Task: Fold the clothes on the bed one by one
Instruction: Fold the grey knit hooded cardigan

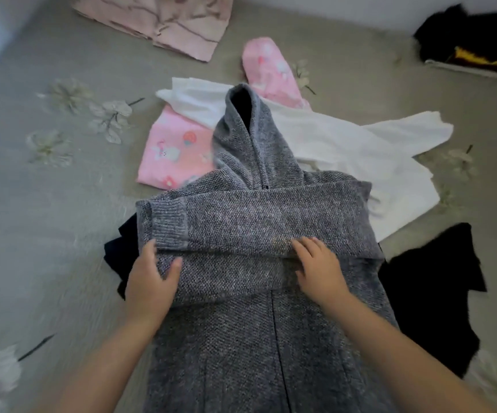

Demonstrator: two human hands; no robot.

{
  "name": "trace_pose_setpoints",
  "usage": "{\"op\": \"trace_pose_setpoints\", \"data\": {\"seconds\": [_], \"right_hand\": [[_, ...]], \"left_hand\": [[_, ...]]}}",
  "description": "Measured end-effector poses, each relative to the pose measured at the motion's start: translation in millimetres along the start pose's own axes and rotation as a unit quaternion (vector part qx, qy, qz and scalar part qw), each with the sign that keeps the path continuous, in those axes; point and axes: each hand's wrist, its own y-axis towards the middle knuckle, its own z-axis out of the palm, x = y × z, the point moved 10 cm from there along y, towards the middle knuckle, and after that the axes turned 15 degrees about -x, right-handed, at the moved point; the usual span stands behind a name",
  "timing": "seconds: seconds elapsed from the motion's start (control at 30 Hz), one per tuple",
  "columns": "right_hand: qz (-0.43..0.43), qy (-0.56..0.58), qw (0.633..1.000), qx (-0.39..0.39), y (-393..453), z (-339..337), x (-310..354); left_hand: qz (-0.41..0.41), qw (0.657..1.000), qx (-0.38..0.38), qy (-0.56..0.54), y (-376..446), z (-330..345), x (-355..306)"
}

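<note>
hoodie: the grey knit hoodie (pixel 259 222) is laid face up on the bed (pixel 33 204), over the other clothes, sleeves crossed over the chest so it can be folded up neatly

left hand (pixel 149 281): lower sleeve edge is pinched, thumb on top

right hand (pixel 318 269): fingers spread flat, sleeves pressed down

still waiting: white top (pixel 360 153), pink printed piece (pixel 173 153), black garment (pixel 432 287)

labels/writing: nothing readable, tbh

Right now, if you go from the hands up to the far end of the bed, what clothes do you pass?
Grey hooded sweater under both hands → white top → pink printed garment → folded pale pink cloth at the far end.
</note>
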Motion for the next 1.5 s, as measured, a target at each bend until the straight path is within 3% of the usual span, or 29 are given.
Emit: {"op": "trace_pose_setpoints", "data": {"seconds": [0.07,0.13,0.2,0.27,0.33,0.43,0.5,0.6,0.67,0.73,0.8,1.0,1.23,1.37,1.5], "right_hand": [[0.001,-0.084,0.996,0.003,-1.1,5.6,-20.4],[-0.007,-0.114,0.993,0.009,6.8,10.1,-28.3],[-0.010,-0.096,0.995,0.012,19.8,12.4,-29.4],[-0.013,-0.050,0.999,0.015,26.4,11.0,-28.7],[-0.020,0.013,0.999,-0.022,23.9,0.4,-30.5],[-0.079,0.066,0.990,-0.093,3.4,-10.9,-28.1],[-0.132,0.011,0.991,-0.015,-13.1,13.4,-22.2],[-0.135,-0.074,0.980,0.127,-21.8,51.8,-26.3],[-0.139,-0.083,0.976,0.144,-14.6,50.7,-18.5],[-0.144,-0.047,0.982,0.109,1.0,31.2,-7.1],[-0.146,0.002,0.988,0.051,26.0,0.9,1.2],[0.034,0.165,0.983,-0.069,131.5,-54.0,-5.1],[0.145,0.212,0.954,-0.153,237.2,-48.0,-16.4],[0.167,0.207,0.957,-0.118,305.7,-29.8,-12.5],[0.245,0.215,0.943,-0.067,352.5,-5.5,-13.9]], "left_hand": [[-0.068,0.997,-0.028,-0.002,22.4,12.8,-0.3],[-0.198,0.977,-0.074,-0.020,37.7,20.1,15.1],[-0.295,0.944,-0.134,-0.055,40.8,21.6,29.8],[-0.319,0.921,-0.185,-0.124,41.7,19.1,31.4],[-0.274,0.920,-0.224,-0.168,35.3,6.0,25.2],[-0.149,0.953,-0.230,-0.127,9.6,-20.0,20.3],[-0.148,0.973,-0.167,-0.053,-3.4,-15.1,37.8],[-0.143,0.984,-0.052,0.098,-15.3,4.3,51.4],[-0.008,0.988,-0.056,0.142,-16.5,9.7,14.4],[0.143,0.979,-0.054,0.137,-20.9,22.4,-36.3],[0.209,0.970,-0.018,0.125,-13.8,47.0,-71.1],[0.176,0.970,0.029,0.164,57.5,121.6,-64.5],[0.151,0.970,0.045,0.187,92.1,155.0,-33.0],[0.139,0.975,0.060,0.163,102.4,165.1,-25.6],[0.149,0.972,0.072,0.169,105.2,169.0,-30.9]]}}
